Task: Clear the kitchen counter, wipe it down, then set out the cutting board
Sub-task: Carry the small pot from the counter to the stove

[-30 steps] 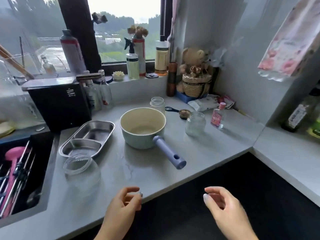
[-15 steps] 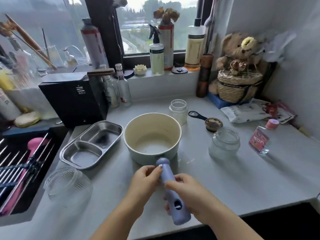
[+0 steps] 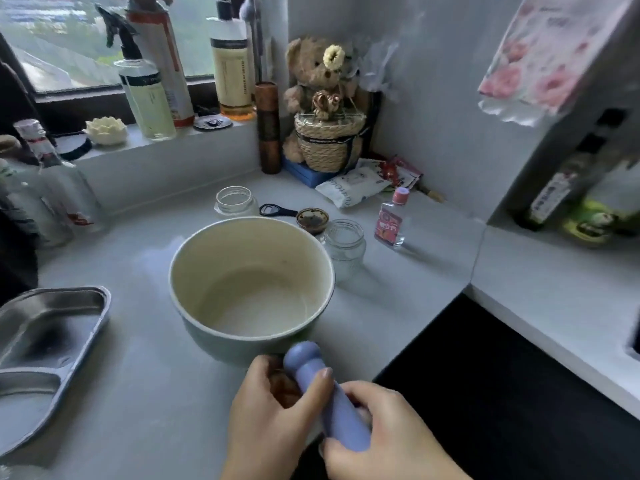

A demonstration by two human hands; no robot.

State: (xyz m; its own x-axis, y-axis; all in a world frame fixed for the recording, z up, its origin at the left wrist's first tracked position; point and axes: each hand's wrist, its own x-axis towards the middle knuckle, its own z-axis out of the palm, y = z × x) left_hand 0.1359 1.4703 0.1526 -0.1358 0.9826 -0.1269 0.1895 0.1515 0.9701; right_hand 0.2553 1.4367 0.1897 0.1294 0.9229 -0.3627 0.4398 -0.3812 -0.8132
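A pale green saucepan (image 3: pixel 249 271) with a cream inside and a lilac handle (image 3: pixel 325 393) sits on the grey counter (image 3: pixel 145 393), close to the front edge. My left hand (image 3: pixel 273 417) wraps the handle near the pot, thumb over the top. My right hand (image 3: pixel 384 434) grips the handle's outer end from the right. The pot looks empty. No cutting board is in view.
A steel divided tray (image 3: pixel 45 351) lies at the left. Behind the pot stand two open glass jars (image 3: pixel 346 244) (image 3: pixel 235 200), a brown jar lid (image 3: pixel 311 218), a small pink-capped bottle (image 3: pixel 391 220) and a white packet (image 3: pixel 353 185). Bottles line the windowsill; a teddy bear with basket (image 3: pixel 325 109) fills the corner.
Both hands rose from below the counter edge and closed on the saucepan handle. The view has moved closer and to the right; the pot appears nearer the front edge.
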